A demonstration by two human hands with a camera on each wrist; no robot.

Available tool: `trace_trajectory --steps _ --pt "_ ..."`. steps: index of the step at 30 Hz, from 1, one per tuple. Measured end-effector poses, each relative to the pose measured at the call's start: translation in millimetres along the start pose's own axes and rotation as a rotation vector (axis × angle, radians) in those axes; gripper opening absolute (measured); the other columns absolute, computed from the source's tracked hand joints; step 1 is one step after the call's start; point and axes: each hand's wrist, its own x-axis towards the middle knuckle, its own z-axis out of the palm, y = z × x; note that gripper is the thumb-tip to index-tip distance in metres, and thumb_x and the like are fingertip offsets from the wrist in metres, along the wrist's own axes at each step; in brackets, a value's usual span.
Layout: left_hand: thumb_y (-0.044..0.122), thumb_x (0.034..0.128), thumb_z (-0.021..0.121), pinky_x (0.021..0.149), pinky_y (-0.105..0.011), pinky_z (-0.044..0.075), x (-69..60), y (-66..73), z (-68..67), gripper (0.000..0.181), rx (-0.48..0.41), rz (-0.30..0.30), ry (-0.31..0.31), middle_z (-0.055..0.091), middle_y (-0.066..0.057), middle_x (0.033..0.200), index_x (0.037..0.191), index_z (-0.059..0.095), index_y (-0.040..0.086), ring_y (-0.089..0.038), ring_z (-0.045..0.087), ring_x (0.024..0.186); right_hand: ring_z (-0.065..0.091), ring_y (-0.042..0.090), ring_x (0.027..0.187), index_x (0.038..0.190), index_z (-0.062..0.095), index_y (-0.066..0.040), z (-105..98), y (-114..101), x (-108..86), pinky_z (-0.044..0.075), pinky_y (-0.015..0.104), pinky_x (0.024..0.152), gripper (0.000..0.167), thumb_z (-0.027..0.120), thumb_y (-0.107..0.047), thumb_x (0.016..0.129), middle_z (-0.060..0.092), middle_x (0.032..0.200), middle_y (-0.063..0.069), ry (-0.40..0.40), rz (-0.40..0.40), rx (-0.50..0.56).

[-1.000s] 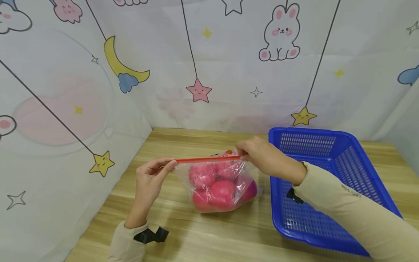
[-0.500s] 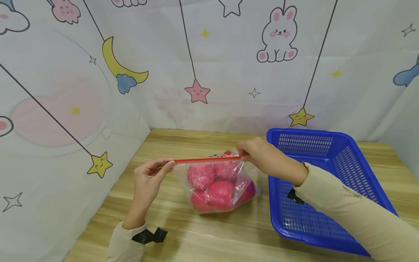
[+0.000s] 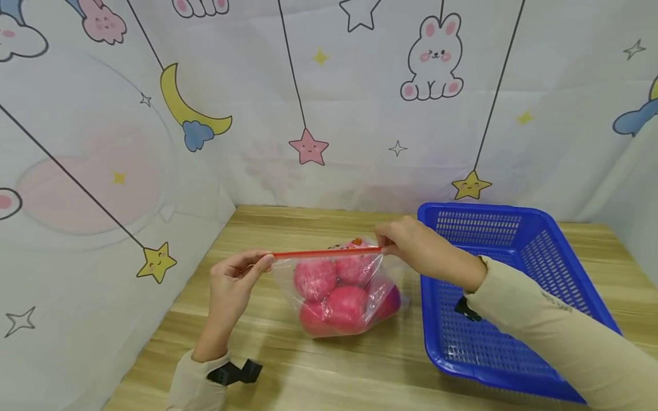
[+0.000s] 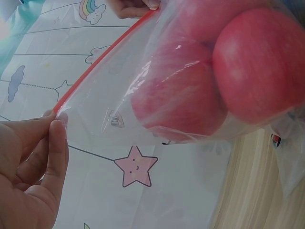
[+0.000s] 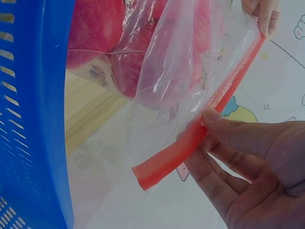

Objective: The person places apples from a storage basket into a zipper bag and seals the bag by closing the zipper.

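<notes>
A clear zip bag point(image 3: 285, 279) stands on the table, holding several red-pink apples point(image 3: 346, 308). Along its top runs a red zip strip point(image 3: 326, 253), stretched straight between both hands. My left hand point(image 3: 228, 291) pinches the strip's left end between thumb and fingers; the left wrist view shows its fingertips point(image 4: 58, 125) at the corner. Toward the other end, my right hand point(image 3: 418, 248) pinches the strip with thumb and fingers. In the right wrist view, a short piece of red strip point(image 5: 159, 168) sticks out past that pinch. The head view hides this piece behind the right hand.
A blue plastic basket point(image 3: 430, 337) with slotted walls stands right of the bag, under my right forearm. The wooden table point(image 3: 329, 377) meets a cartoon-printed white cloth point(image 3: 354, 114) at the back and left. A black wrist strap point(image 3: 233, 372) circles my left sleeve.
My right hand has slid slightly to the right along the strip, so a little more red shows between the hands. The head view has shifted slightly; the bag stays in place.
</notes>
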Motion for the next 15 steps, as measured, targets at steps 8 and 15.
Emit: trace_trajectory --steps 8,15 --pt "-0.006 0.0873 0.071 0.069 -0.022 0.058 1.1 -1.8 -0.6 0.007 0.005 -0.003 -0.011 0.073 -0.005 0.084 0.094 0.073 -0.009 -0.008 0.069 0.072 0.056 0.015 0.069 0.077 0.059 -0.009 -1.7 2.5 -2.2 0.052 0.029 0.064 0.023 0.077 0.005 0.082 0.062 0.074 -0.001 -0.026 0.045 0.010" --pt "-0.005 0.0872 0.072 0.069 -0.024 0.058 1.7 -4.5 -1.6 0.008 -0.002 0.001 -0.012 0.073 -0.012 0.085 0.095 0.073 -0.008 -0.010 0.069 0.072 0.054 0.015 0.067 0.076 0.058 -0.009 -2.3 3.5 -3.2 0.050 0.029 0.062 0.025 0.076 0.005 0.083 0.060 0.072 -0.001 -0.026 0.049 0.015"
